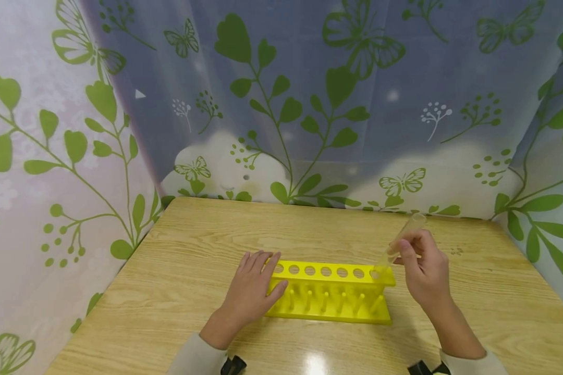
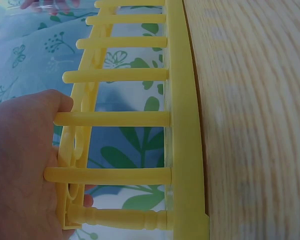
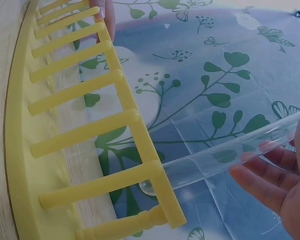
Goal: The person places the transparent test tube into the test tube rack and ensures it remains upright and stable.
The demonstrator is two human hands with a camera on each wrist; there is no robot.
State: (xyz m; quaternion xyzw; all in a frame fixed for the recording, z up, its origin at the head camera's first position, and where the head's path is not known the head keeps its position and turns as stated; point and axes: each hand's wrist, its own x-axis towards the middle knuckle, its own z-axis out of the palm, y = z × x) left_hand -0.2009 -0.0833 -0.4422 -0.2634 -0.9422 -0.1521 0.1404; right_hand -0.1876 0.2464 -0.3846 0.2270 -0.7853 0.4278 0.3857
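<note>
A yellow test tube rack [image 1: 328, 315] stands upright on the table, with a row of round holes on top and pegs below. At its left end my left hand [image 1: 251, 291] grips the top rail, the thumb in front and the fingers over it, as the left wrist view also shows. My right hand [image 1: 427, 268] pinches a clear test tube [image 1: 412, 225] between thumb and fingers. The tube leans, open end up and to the right. In the right wrist view, the tube's rounded bottom [image 3: 148, 187] pokes just through the hole at the rack's right end.
The wood-grain table [image 1: 192, 229] extends around the rack on every side. Behind it hangs a blue and white curtain [image 1: 281, 130] with green leaves and butterflies, and similar patterned cloth [image 1: 42, 208] covers the left side.
</note>
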